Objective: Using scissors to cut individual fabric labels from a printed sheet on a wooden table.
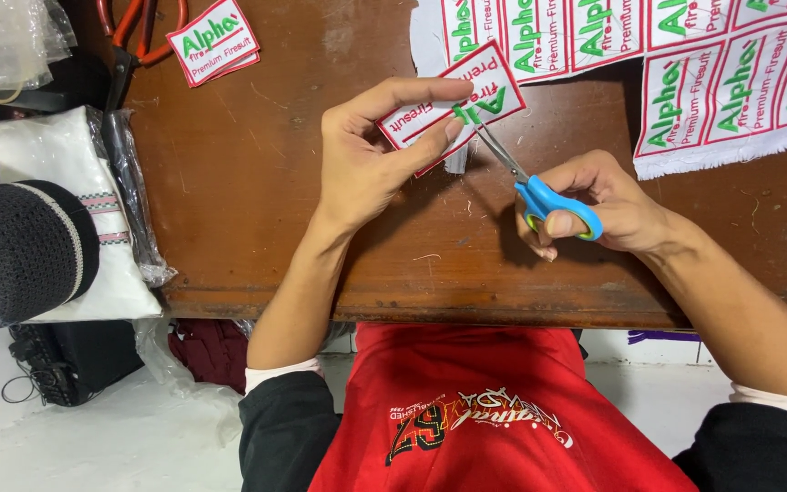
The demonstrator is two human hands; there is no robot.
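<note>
Looking down from the head, the nearest thing is the person's red top (pixel 466 410) with dark sleeves (pixel 284 428). Both bare arms reach up from it over the edge of a brown wooden table (pixel 257 182).

The right hand (pixel 608 205) is closed around the blue and green handles of a small pair of scissors (pixel 539 187). The thumb goes through one loop and the fingers curl around the other. The thin metal blades point up and to the left, and their tips reach the bottom edge of the patch.

The left hand (pixel 366 150) holds a white cloth patch (pixel 453 100) with a red border and green and red writing. The thumb is under it and the long finger lies along its top edge. The patch is tilted and lifted a little off the table, just left of the scissors.

To the left, at the table's edge, sit a black knit hat (pixel 15 251) and a white folded cloth in a clear bag (pixel 47 155).

Farther away, at the top right, lies a big sheet of uncut patches (pixel 685 64) in rows. At the top left lies a small pile of cut patches (pixel 214 41), next to large scissors with orange handles (pixel 138 27).
</note>
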